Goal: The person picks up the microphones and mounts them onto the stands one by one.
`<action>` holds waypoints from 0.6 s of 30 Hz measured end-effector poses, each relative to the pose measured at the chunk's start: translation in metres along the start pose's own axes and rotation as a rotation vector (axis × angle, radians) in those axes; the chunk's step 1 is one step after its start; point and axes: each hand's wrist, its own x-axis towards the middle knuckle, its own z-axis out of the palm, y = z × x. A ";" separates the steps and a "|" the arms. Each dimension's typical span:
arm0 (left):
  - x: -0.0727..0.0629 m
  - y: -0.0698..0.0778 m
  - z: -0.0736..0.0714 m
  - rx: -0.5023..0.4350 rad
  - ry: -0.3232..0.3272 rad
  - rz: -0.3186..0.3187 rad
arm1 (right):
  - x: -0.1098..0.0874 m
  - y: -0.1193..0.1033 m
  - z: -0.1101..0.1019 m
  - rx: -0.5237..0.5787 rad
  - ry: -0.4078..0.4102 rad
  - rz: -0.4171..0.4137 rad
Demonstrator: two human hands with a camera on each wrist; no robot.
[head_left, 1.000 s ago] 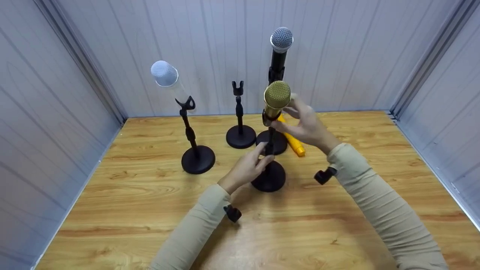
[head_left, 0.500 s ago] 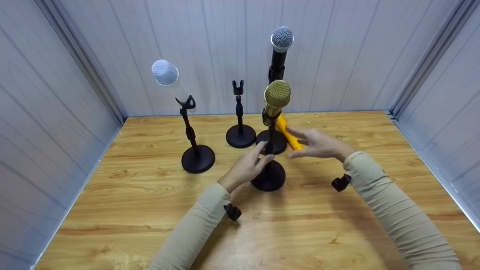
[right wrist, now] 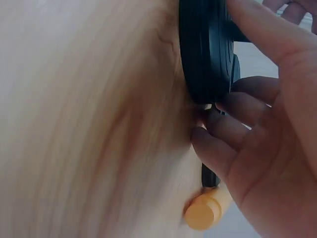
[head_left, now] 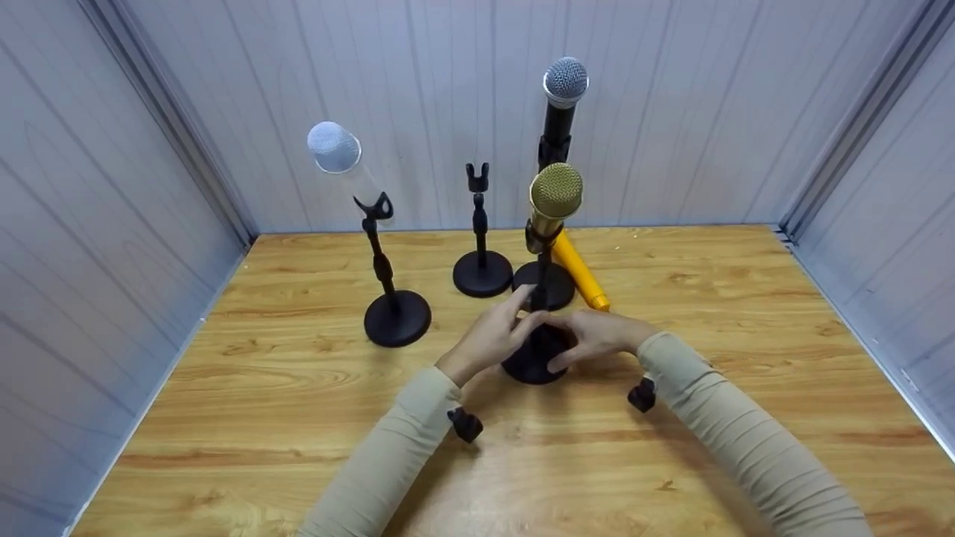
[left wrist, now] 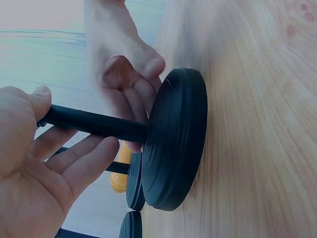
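A gold microphone (head_left: 556, 195) sits in the clip of the nearest black microphone stand (left wrist: 176, 141), tilted slightly right in the head view. My left hand (head_left: 492, 332) holds this stand's pole, its thumb on one side and fingers on the other. Low at the round base is my right hand (head_left: 597, 334). Its fingers are spread and lightly bent around the base's right side; in the right wrist view the fingertips (right wrist: 213, 141) are right at the rim. Behind stands a silver-headed black microphone (head_left: 565, 83) on a second stand, and a yellow microphone-like handle (head_left: 580, 272) lies beside it.
To the left, a white-headed microphone (head_left: 334, 149) with a clear body leans in its own stand (head_left: 398, 318). A stand with a bare clip (head_left: 483, 274) is at the back middle. Ribbed panels (head_left: 418, 112) enclose the wooden table (head_left: 261, 418) on three sides.
My right hand has come down from beside the gold microphone, swung out right, then moved in to the stand's base. The left hand has stayed on the pole.
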 end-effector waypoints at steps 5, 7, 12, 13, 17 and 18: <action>0.000 -0.001 0.000 -0.016 0.007 -0.003 | 0.003 -0.005 0.006 0.011 -0.006 0.095; -0.001 -0.001 0.000 -0.020 0.017 -0.003 | 0.004 -0.007 0.007 0.024 -0.010 0.113; 0.000 -0.001 0.001 -0.010 0.008 -0.004 | 0.004 -0.008 0.007 0.028 -0.019 0.145; 0.000 0.000 0.001 -0.009 0.007 -0.003 | 0.003 -0.008 0.007 0.031 -0.020 0.147; 0.001 0.001 0.002 -0.023 0.006 -0.006 | 0.003 -0.006 0.007 0.053 -0.023 0.142; 0.001 0.002 0.002 -0.026 0.009 -0.008 | 0.004 -0.006 0.007 0.060 -0.023 0.143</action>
